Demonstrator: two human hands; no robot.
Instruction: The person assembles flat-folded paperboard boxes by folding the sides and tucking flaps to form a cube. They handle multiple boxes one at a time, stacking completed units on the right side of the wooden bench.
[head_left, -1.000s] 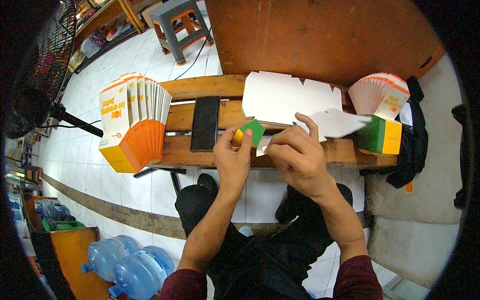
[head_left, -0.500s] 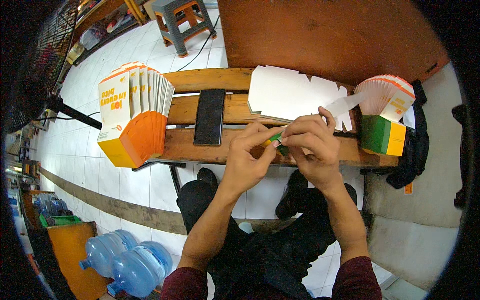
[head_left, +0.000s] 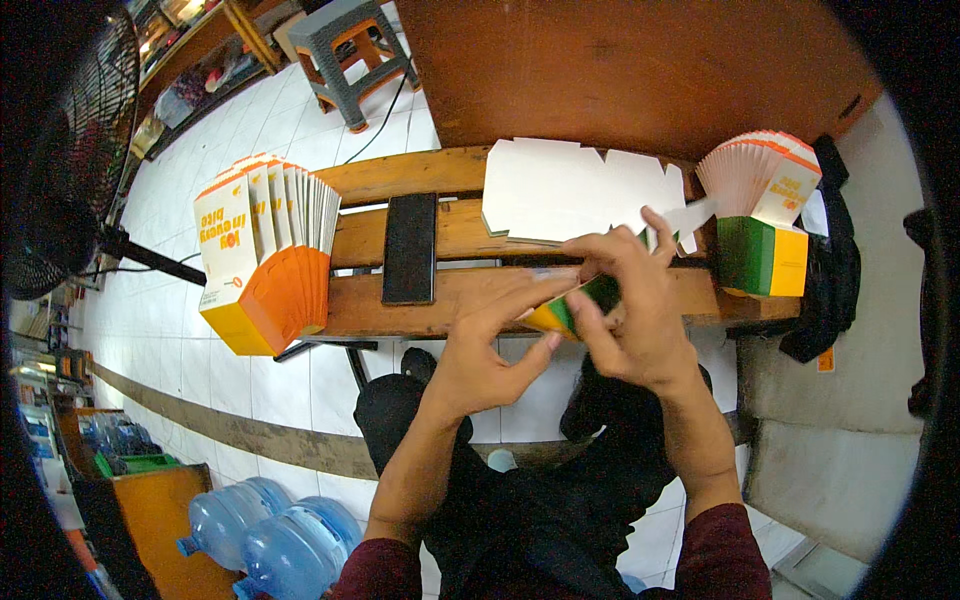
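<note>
Working at the green-and-yellow carton piece, up between both hands over the near edge of the wooden bench. Gripping it with the right hand, thumb across the green side, fingers curled behind. Cupping its yellow end with the left hand, fingers along the upper edge, thumb just beside the lower corner; can't tell if pinching or only steadying, some blur there. Probably folding or pressing at the coloured end, judging by finger placement. For good handling: support from behind with the right fingers before pushing with the thumb, push along the crease rather than mid-panel, go evenly so as not to dent thin-looking card. Use the left hand as a light stop at the yellow corner; avoid squeezing there, likely to buckle. Mind the pale strip sticking out past the right hand, blurred, can't tell if joined to the piece; hold clear of the white card stack just beyond, to avoid dragging sheets. For square corners, compare with the green-and-yellow set at far right. Leave alone the orange-and-white cartons at far left and the black phone.
</note>
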